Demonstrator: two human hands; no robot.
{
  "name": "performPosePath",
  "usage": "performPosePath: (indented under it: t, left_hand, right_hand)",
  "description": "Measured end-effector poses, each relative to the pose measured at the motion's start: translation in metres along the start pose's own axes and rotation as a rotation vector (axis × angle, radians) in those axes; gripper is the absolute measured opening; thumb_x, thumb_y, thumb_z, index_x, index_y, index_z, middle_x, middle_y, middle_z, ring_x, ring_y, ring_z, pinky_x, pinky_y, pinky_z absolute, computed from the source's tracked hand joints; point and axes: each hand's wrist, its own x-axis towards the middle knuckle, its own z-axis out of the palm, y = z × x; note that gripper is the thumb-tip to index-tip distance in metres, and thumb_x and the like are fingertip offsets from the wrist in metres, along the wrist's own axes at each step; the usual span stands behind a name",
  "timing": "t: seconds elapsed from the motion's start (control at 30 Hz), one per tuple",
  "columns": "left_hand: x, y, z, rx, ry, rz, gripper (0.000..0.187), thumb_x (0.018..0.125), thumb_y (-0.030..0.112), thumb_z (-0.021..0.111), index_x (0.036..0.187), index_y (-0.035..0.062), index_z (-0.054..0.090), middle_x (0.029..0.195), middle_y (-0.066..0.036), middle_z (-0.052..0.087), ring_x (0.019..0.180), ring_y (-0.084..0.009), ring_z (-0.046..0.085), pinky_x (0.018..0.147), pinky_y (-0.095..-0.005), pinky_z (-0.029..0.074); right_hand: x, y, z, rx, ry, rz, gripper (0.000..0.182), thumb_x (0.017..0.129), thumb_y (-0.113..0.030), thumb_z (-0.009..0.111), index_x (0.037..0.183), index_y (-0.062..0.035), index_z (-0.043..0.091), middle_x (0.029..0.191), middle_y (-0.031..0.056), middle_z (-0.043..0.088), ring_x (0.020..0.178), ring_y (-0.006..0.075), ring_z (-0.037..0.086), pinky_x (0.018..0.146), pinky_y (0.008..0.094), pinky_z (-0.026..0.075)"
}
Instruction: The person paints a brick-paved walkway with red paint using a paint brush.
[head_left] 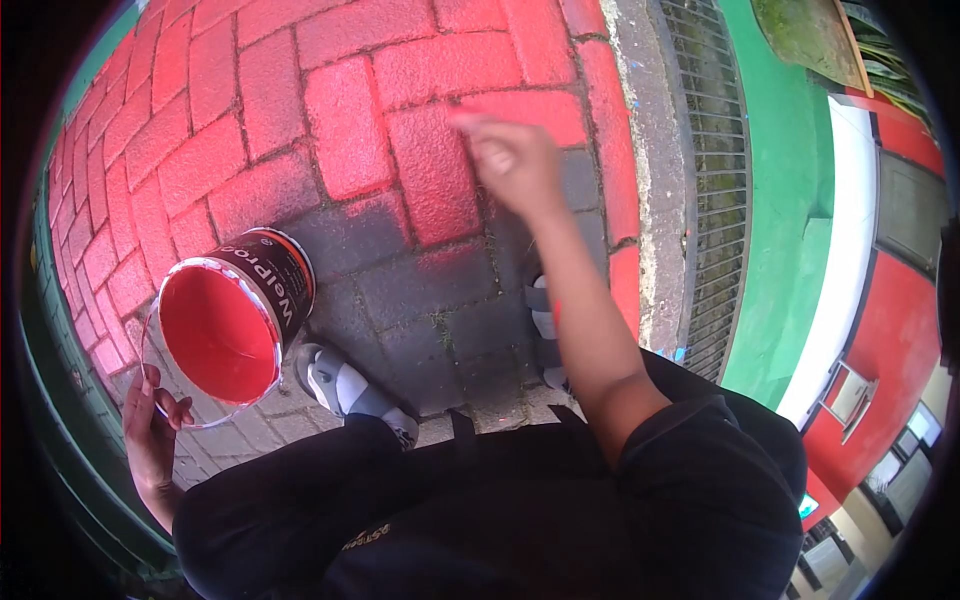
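My left hand (150, 430) is closed round the thin wire handle of a black paint bucket (262, 270). The bucket tips toward me, and wet red paint (215, 330) shows inside its white, paint-smeared rim. Over the brick paving, my right hand (515, 165) is closed, fingers pointing left, and somewhat blurred by motion. A pinkish smear shows at its fingertips, but I cannot make out what they hold. Fresh red covers the paving bricks (432, 165) beneath and beyond this hand. Nearer my feet, the grey bricks (425, 290) are bare or only partly red.
My sandalled feet (350, 385) stand on the grey bricks, one close beside the bucket. Along the right runs a concrete kerb (660, 190) with a metal drain grate (712, 170). Past it lie a green strip (785, 200) and a red wall (875, 360).
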Motion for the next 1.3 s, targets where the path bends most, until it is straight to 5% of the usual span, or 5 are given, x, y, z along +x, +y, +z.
performPosePath:
  t: [0.27, 0.4, 0.73, 0.93, 1.3]
  left_hand:
    - [0.001, -0.008, -0.011, 0.009, -0.021, 0.009, 0.033, 0.099, 0.032, 0.048, 0.116, 0.0039, 0.05, 0.06, 0.0, 0.046, 0.055, -0.0103, 0.048, 0.074, -0.027, 0.046]
    - [0.004, -0.012, -0.017, 0.002, -0.063, 0.008, 0.036, 0.099, 0.032, 0.049, 0.121, 0.0031, 0.05, 0.062, 0.001, 0.046, 0.056, -0.0098, 0.047, 0.074, -0.0273, 0.046]
    - [0.002, -0.004, -0.004, 0.006, 0.001, 0.004, 0.032, 0.099, 0.032, 0.047, 0.115, 0.0043, 0.049, 0.058, 0.0, 0.047, 0.054, -0.0112, 0.05, 0.075, -0.0266, 0.045]
    - [0.0, -0.012, -0.012, 0.006, -0.003, -0.004, 0.035, 0.1, 0.032, 0.047, 0.118, 0.0027, 0.05, 0.059, -0.001, 0.047, 0.057, -0.0124, 0.05, 0.078, -0.03, 0.044]
    - [0.002, -0.013, -0.017, -0.013, -0.04, 0.009, 0.036, 0.099, 0.029, 0.048, 0.124, 0.0034, 0.051, 0.062, 0.001, 0.046, 0.058, -0.0101, 0.049, 0.075, -0.0278, 0.045]
  right_hand:
    - [0.033, 0.045, -0.063, 0.353, 0.367, 0.499, 0.02, 0.077, -0.003, 0.07, 0.061, -0.0011, 0.058, 0.064, 0.0046, 0.063, 0.059, 0.0099, 0.058, 0.056, 0.027, 0.047]
    - [0.027, 0.066, -0.058, -0.207, 0.629, 0.107, 0.009, 0.075, 0.0, 0.061, 0.067, -0.0038, 0.062, 0.065, 0.0112, 0.064, 0.059, 0.0217, 0.063, 0.056, 0.0334, 0.046]
    - [0.042, 0.001, -0.046, 0.641, -0.029, 0.589, 0.028, 0.075, 0.001, 0.071, 0.07, -0.0119, 0.047, 0.081, 0.004, 0.066, 0.074, 0.0152, 0.067, 0.06, 0.029, 0.052]
    - [0.034, 0.104, -0.096, 0.47, 0.181, 0.785, 0.034, 0.072, -0.007, 0.078, 0.088, -0.0133, 0.049, 0.083, 0.0006, 0.061, 0.07, 0.0147, 0.064, 0.061, 0.0327, 0.056]
    - [0.008, 0.01, 0.003, -0.315, 0.114, -0.012, 0.01, 0.077, -0.013, 0.06, 0.068, -0.0129, 0.063, 0.074, 0.0111, 0.068, 0.068, 0.0298, 0.067, 0.062, 0.0446, 0.051]
